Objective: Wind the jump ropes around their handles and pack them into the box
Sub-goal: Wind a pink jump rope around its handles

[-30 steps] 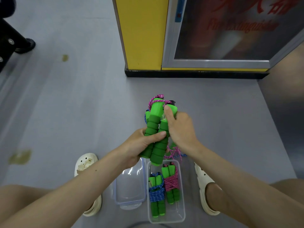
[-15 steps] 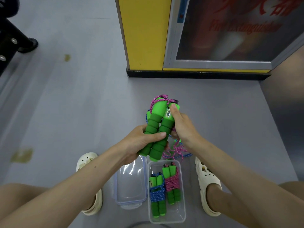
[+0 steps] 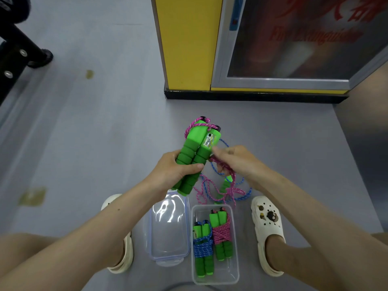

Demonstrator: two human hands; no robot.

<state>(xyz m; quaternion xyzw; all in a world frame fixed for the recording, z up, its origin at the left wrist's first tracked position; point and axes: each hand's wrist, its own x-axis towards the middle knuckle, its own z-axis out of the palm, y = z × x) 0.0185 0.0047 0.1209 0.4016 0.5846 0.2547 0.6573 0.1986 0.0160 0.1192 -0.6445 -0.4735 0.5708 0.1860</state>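
left hand (image 3: 178, 171) wrapped tight around two green handles (image 3: 194, 158), up over the floor (image 3: 105, 143). right hand (image 3: 233, 162) pinching pink rope (image 3: 216, 164). two wound ropes (image 3: 212, 238) inside the clear box (image 3: 235, 276).

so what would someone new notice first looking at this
Probably the bright green handles, gripped in the left hand at centre frame while the right hand pinches the pink rope. Below them sits the clear box holding two wound ropes, and behind stands a yellow cabinet.
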